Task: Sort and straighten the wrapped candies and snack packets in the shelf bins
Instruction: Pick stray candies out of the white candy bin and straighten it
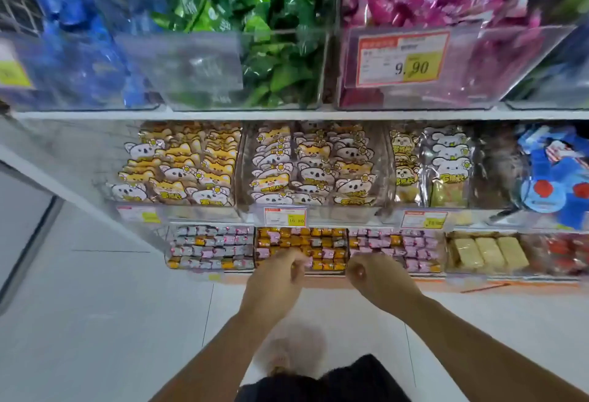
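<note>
Both hands hang at the front lip of the lowest shelf [510, 283]. The left hand [277, 277] is over the middle bin [256, 248] of orange and pink wrapped candies [322, 243], and the right hand [377, 277] is at the next divider. Fingers curl; whether they hold candy, I cannot tell. Open floor [127, 322] lies beneath.

We are in a shop: clear plastic shelf bins [197, 70] hold bright foil-wrapped sweets [271, 3], fronted by red-and-yellow paper price tags [403, 57].
</note>
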